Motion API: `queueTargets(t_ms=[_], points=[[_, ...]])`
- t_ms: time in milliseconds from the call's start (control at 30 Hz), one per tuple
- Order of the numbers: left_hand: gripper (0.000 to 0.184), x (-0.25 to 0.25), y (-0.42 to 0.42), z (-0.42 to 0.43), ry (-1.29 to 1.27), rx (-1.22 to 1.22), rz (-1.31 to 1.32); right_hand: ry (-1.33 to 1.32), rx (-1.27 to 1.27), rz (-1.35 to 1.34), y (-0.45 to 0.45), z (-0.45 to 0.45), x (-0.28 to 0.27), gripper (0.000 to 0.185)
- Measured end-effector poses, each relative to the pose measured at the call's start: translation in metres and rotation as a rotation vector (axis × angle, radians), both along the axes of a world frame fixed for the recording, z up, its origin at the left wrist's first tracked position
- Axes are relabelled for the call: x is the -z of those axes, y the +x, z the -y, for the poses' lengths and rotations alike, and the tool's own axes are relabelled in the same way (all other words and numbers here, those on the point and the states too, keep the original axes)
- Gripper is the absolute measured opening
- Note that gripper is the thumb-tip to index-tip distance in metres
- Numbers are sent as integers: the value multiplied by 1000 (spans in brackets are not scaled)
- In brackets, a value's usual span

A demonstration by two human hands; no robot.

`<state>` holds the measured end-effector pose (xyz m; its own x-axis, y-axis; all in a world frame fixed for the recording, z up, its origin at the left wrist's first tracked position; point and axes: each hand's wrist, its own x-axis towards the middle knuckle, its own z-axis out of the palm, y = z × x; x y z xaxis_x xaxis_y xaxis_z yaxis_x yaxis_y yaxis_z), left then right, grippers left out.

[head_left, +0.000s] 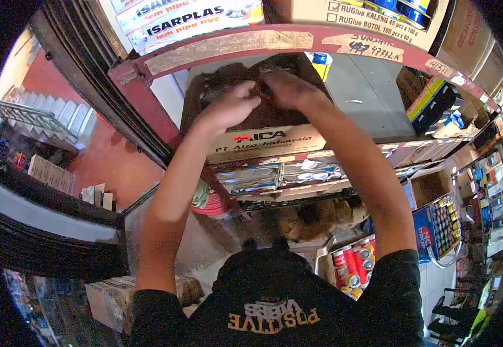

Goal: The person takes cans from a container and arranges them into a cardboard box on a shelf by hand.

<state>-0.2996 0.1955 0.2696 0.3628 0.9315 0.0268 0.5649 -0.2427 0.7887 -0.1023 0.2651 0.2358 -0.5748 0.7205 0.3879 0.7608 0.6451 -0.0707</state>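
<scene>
Both arms reach onto a shelf, over a cardboard box (270,143) with "AICA" printed on its front. The box's inside lies in deep shadow, so its contents cannot be made out. My left hand (235,106) is on the left over the box, its fingers drawn together near the fingers of my right hand. My right hand (289,91) is curled and dim, beside a small dark round thing at its fingertips. What either hand holds is too dark to name.
A reddish shelf beam (222,51) crosses just above my hands, with an ISARPLAS carton (191,26) and a RUGlue carton (376,20) on it. Packets (309,172) fill the shelf below. A box of red cans (353,265) stands lower right.
</scene>
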Motion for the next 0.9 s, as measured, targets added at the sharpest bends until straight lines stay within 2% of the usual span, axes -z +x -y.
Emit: queueTargets(t_ms=[100,200,233,300,333,400,500,633,733,800,833,900], points=[[59,14,-1,-12,33,16,-25,12,-88,25,3,-8,20,53],[56,9,-1,-14,-85,-41,-292,-124,-57,-75,4,2,7,54],[56,7,-1,-13,-85,-41,-292,-124,-57,-75,5,7,8,54],[52,1,0,-11,-121,-21,-364,138,37,-57,9,19,13,42],[52,1,-1,-14,-120,-21,-365,138,38,-58,9,25,10,42],[54,1,-3,-24,-172,203,-461,-164,163,23,9,37,-5,26],[56,-13,6,0,-135,108,-453,-190,212,78,1,48,-22,18],[53,18,2,-24,-12,91,-451,-223,280,-51,-4,53,-25,18],[49,18,1,-47,72,178,-547,-256,163,-66,-1,46,-25,20],[46,5,3,-52,105,133,-724,-356,137,-8,-2,43,-24,22],[46,3,5,-54,104,134,-724,-357,137,-8,-3,35,-16,22],[41,1,9,-57,201,35,-741,-468,210,188,-3,19,8,29]])
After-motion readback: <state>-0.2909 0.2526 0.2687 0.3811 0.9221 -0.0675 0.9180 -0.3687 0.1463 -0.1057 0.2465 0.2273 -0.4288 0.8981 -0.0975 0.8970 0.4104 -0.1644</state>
